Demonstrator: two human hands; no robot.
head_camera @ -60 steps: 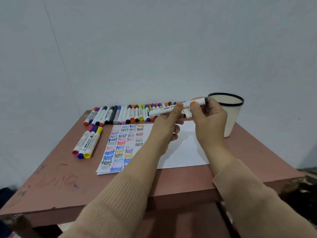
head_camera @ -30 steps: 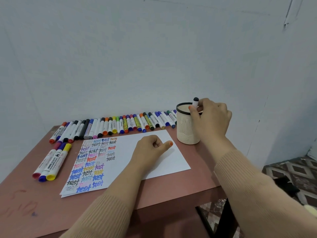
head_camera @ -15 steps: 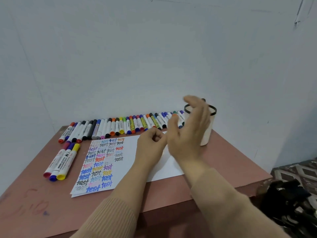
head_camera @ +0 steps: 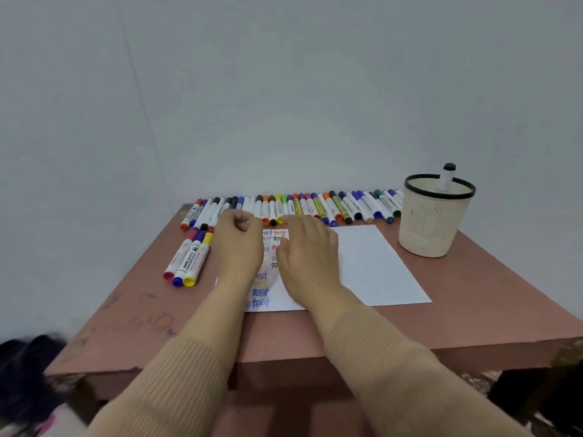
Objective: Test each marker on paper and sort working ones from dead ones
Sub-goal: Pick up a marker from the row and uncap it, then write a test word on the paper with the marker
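**Many markers (head_camera: 303, 207) packed tight: mix-up risk**

Right hand (head_camera: 307, 253), fingers straight, reaches the markers at the desk's (head_camera: 473, 294) far edge; left hand (head_camera: 238, 244) curled, seemingly empty. A nudge could roll neighbours, muddling tested with untested.

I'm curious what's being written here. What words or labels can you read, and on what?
"test", handwritten many times in several colours, on the paper.
Printed labels on the markers: too small to read.
Scribbles on the table: too faint to read.
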